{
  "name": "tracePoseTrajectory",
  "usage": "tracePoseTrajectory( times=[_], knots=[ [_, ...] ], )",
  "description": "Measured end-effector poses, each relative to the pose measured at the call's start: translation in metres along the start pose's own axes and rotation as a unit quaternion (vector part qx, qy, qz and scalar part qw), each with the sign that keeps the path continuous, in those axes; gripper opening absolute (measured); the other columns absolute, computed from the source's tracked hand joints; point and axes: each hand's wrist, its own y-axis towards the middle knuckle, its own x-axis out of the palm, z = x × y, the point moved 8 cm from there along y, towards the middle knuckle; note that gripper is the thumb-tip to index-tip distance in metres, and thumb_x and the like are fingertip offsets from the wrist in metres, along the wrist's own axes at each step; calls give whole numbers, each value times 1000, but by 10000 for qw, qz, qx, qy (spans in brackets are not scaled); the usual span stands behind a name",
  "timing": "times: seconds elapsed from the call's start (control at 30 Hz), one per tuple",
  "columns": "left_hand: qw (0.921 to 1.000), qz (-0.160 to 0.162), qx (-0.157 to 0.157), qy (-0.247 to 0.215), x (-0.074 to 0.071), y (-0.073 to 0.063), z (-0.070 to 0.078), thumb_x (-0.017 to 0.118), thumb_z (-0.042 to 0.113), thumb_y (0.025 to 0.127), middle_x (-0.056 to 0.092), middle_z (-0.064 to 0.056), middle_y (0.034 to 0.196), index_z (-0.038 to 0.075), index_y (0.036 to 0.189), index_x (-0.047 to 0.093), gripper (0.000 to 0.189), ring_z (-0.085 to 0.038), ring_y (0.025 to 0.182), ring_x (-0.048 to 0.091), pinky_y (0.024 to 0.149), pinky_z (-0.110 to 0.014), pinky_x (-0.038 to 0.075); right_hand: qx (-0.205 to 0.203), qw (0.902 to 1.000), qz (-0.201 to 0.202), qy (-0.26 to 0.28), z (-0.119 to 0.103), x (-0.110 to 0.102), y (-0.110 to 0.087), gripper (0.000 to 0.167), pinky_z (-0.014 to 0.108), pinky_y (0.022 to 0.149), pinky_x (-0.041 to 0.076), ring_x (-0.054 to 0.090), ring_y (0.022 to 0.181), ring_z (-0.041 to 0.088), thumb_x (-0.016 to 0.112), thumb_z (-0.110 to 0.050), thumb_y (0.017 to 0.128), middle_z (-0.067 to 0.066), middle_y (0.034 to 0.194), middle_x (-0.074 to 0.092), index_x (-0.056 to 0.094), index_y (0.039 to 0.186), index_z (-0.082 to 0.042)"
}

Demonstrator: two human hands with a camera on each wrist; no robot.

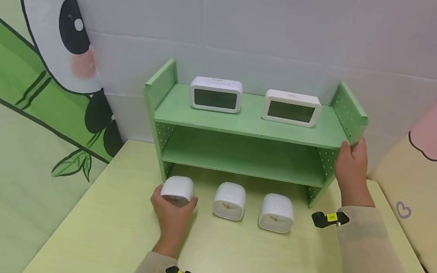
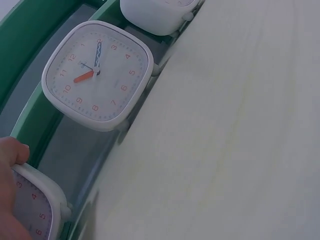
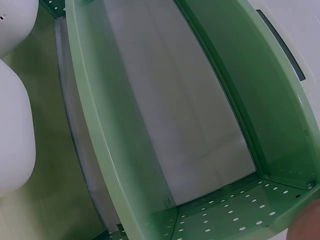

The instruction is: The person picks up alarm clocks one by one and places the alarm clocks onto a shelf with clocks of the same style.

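Note:
My left hand (image 1: 171, 218) grips a small white analog clock (image 1: 177, 186) from the front, thumb on its right side and fingers on its left. In the left wrist view, part of that clock's dial (image 2: 34, 212) shows beside the thumb (image 2: 15, 151). My right hand (image 1: 352, 171) holds the right side panel (image 1: 349, 113) of a green two-tier shelf (image 1: 249, 129), near its front edge. Two more white analog clocks, a middle one (image 1: 229, 201) and a right one (image 1: 276, 213), stand on the table in front of the shelf.
Two white digital clocks, left (image 1: 218, 80) and right (image 1: 293, 96), stand on the upper board. The lower board (image 1: 245, 156) is below them. The pale yellow table (image 1: 226, 263) reaches a cloth backdrop (image 1: 258, 30) with cartoon prints behind and at both sides.

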Motion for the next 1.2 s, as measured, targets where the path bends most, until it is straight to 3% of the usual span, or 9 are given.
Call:
tracePoseTrajectory(
  times=[0.23, 0.43, 0.87, 1.2],
  knots=[
    [9996, -37, 156, -228, 4, 2, 17, 96, 12, 68, 33, -14, 144, 8, 150, 30, 106, -27, 127, 40, 108, -44, 35, 68, 10000, 37, -34, 1, -2, 0, 56, 48, 122, 19, 26, 150, 27, 25, -31, 112, 16, 162, 32, 19, 164, -12],
    [9989, -5, 475, 8, 9, 10, 36, 97, 13, 67, 32, -18, 145, 5, 150, 30, 107, -29, 128, 38, 107, -45, 34, 73, 9999, 76, -44, 1, -1, 0, 56, 48, 122, 19, 26, 150, 28, 25, -30, 111, 17, 162, 32, 20, 163, -11],
    [9941, 87, 1075, 63, 17, 30, 93, 96, 18, 69, 31, -19, 145, 8, 150, 30, 105, -30, 129, 36, 105, -45, 37, 31, 10000, 59, 57, -1, 0, 0, 55, 47, 122, 19, 27, 149, 27, 26, -30, 111, 17, 162, 33, 20, 163, -11],
    [9942, -96, 1062, -164, 31, 44, 120, 95, 18, 72, 30, -14, 147, 9, 152, 27, 106, -28, 129, 38, 102, -43, 41, 39, 10000, 21, 89, 3, 0, 3, 56, 47, 123, 19, 26, 150, 26, 25, -29, 111, 16, 163, 32, 18, 164, -11]
  ],
)
